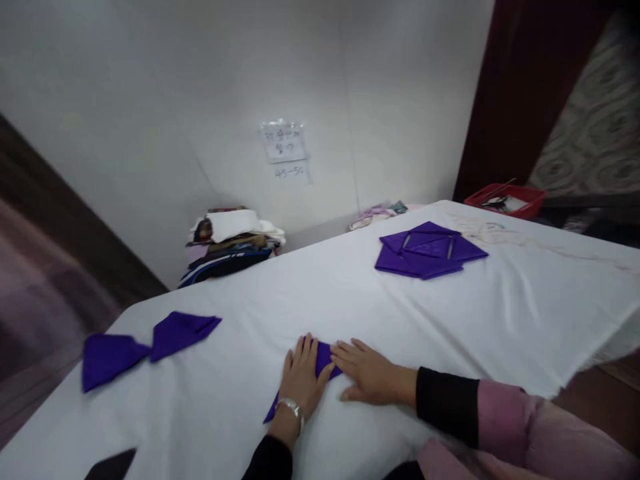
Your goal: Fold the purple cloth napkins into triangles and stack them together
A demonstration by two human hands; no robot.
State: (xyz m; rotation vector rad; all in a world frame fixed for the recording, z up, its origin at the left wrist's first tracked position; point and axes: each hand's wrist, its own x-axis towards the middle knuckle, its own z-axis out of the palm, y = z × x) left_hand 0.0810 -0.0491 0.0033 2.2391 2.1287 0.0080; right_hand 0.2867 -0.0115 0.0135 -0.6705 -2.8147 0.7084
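Observation:
A folded purple napkin (324, 358) lies on the white tablecloth (225, 413) in front of me, mostly covered by my hands. Flat across its left part rests my left hand (303, 377), fingers stretched out, a silver watch on the wrist. My right hand (364, 373) lies flat at the napkin's right edge, its fingertips touching the cloth and its fingers extended. Neither hand grips anything. Further left, two folded purple pieces (180, 335) lie end to end. A larger folded purple napkin shape (427, 252) sits at the back right.
Beyond the table stands a pile of folded clothes (230, 247) against the white wall. A paper sign (285, 143) hangs above it. At the right back is a red basket (523, 203). A dark pointed object (113, 465) shows at the lower left.

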